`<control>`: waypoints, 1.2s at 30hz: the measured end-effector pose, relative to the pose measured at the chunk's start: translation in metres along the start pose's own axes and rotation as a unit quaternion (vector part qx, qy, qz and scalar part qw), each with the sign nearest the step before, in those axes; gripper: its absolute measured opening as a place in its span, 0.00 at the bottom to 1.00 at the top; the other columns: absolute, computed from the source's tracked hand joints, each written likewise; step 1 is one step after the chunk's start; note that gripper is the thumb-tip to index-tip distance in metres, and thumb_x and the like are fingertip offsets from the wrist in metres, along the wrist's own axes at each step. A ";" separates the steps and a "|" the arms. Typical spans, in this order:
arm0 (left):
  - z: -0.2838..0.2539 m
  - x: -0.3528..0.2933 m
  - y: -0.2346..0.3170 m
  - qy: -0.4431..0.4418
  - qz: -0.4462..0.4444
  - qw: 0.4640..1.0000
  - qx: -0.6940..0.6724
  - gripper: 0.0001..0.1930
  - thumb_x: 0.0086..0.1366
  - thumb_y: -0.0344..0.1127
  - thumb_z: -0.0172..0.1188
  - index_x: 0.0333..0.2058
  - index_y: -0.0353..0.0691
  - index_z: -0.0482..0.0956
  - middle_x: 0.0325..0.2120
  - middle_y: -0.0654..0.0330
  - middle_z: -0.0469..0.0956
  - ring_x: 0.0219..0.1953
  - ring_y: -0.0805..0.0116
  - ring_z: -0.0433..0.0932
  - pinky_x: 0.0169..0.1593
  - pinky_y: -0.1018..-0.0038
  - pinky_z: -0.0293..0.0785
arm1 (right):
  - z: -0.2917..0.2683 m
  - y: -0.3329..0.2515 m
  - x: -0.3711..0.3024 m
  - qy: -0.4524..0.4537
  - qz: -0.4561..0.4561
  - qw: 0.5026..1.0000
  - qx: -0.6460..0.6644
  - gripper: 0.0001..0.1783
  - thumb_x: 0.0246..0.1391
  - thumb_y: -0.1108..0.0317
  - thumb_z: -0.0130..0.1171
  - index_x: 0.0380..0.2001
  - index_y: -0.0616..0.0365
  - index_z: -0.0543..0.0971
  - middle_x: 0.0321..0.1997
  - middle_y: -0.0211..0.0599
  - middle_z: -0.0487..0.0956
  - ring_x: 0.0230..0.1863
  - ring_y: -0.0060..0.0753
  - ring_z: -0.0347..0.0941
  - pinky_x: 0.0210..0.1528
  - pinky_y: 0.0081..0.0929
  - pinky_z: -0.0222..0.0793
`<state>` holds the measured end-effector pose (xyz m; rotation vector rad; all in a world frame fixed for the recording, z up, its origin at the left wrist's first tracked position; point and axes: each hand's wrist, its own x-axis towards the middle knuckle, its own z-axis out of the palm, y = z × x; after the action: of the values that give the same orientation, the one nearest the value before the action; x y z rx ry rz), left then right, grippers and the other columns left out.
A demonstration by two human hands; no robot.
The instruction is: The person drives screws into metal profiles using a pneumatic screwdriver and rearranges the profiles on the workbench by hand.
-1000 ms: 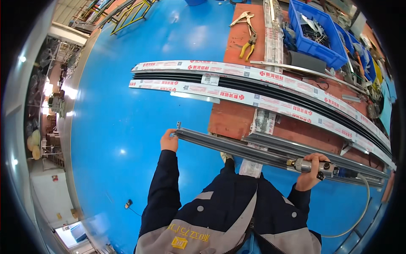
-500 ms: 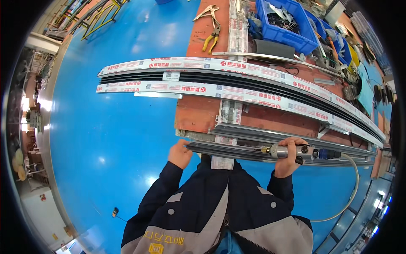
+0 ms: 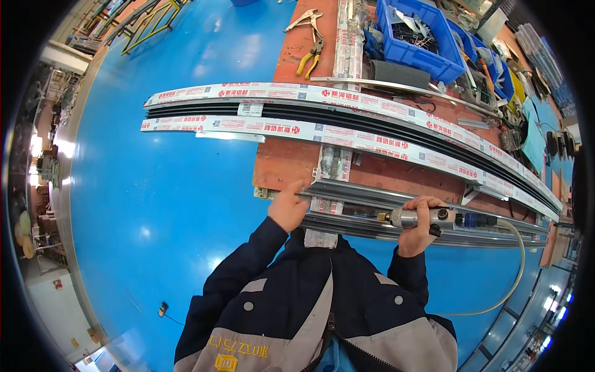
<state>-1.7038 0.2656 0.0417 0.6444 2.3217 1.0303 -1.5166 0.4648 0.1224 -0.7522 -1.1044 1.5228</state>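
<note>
Fingers [image 3: 423,214] of the right hand [image 3: 414,237] curl closed around a silver, cylindrical metal hand tool [image 3: 406,218], gripping it firmly by the barrel. That tool lies lengthwise across the view; its small brass-coloured nose [image 3: 384,217] points left, and a blue-and-black coupling [image 3: 477,220] at its right end leads to a pale, flexible hose [image 3: 519,257] that loops down and back toward the person.

Well to the left of the tool is the left hand [image 3: 288,209]. Its fingers are partly bent, with the forefinger reaching out toward the near-left end of a long, dark-grey metal profile [image 3: 365,192]. Whether they touch or pinch that end cannot be told.

This profile runs just beyond the tool, over the edge of a red-brown tabletop [image 3: 288,164]. A second long, dark-grey metal profile [image 3: 347,226] runs on the person's side of it, partly behind the tool in the view; contact between them cannot be judged.

Farther beyond the tool, two long bars in red-printed white wrapping [image 3: 279,128] flank black ribbed lengths [image 3: 291,115]. Beyond these, yellow-handled pliers [image 3: 310,59] lie to the tool's left, and a blue plastic crate [image 3: 427,56] of loose dark parts sits farther off.
</note>
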 end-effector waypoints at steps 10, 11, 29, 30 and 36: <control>-0.016 0.021 -0.014 -0.138 -0.177 0.900 -0.374 0.20 0.58 0.24 0.51 0.51 0.35 0.76 0.26 0.52 0.80 0.27 0.62 0.79 0.30 0.75 0.71 | 0.009 0.004 0.003 -0.014 -0.021 1.000 0.006 0.10 0.52 0.80 0.51 0.35 0.57 0.64 0.28 0.39 0.72 0.26 0.33 0.70 0.36 0.29 0.70; -0.022 0.021 -0.006 -0.156 -0.238 0.854 -0.436 0.20 0.60 0.23 0.50 0.51 0.35 0.76 0.27 0.52 0.80 0.28 0.62 0.80 0.30 0.76 0.71 | 0.009 0.005 0.005 -0.014 -0.023 1.000 0.005 0.10 0.52 0.80 0.51 0.35 0.57 0.64 0.28 0.39 0.72 0.26 0.33 0.70 0.36 0.29 0.70; -0.004 -0.008 0.023 -0.190 -0.139 0.782 -0.577 0.19 0.69 0.27 0.47 0.58 0.32 0.69 0.31 0.50 0.80 0.22 0.67 0.77 0.25 0.82 0.67 | 0.081 0.000 0.013 -0.165 -0.002 0.979 0.117 0.11 0.52 0.81 0.48 0.36 0.55 0.62 0.28 0.40 0.70 0.28 0.32 0.67 0.34 0.29 0.68; -0.004 -0.007 0.023 -0.201 -0.138 0.794 -0.556 0.19 0.69 0.27 0.48 0.58 0.32 0.69 0.30 0.50 0.80 0.22 0.68 0.77 0.25 0.82 0.67 | 0.084 0.000 0.012 -0.171 0.004 0.977 0.126 0.10 0.52 0.81 0.47 0.36 0.55 0.62 0.28 0.40 0.70 0.28 0.32 0.67 0.34 0.29 0.68; 0.002 -0.013 0.031 -0.164 -0.111 0.855 -0.479 0.18 0.68 0.27 0.51 0.56 0.33 0.70 0.25 0.52 0.80 0.18 0.71 0.74 0.22 0.83 0.65 | 0.095 0.001 0.009 -0.183 0.028 0.972 0.144 0.09 0.53 0.80 0.47 0.35 0.55 0.63 0.29 0.38 0.69 0.28 0.31 0.66 0.33 0.29 0.67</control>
<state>-1.6859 0.2772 0.0674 0.1144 1.2836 1.6023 -1.6036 0.4489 0.1576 -0.3111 -1.0982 1.8710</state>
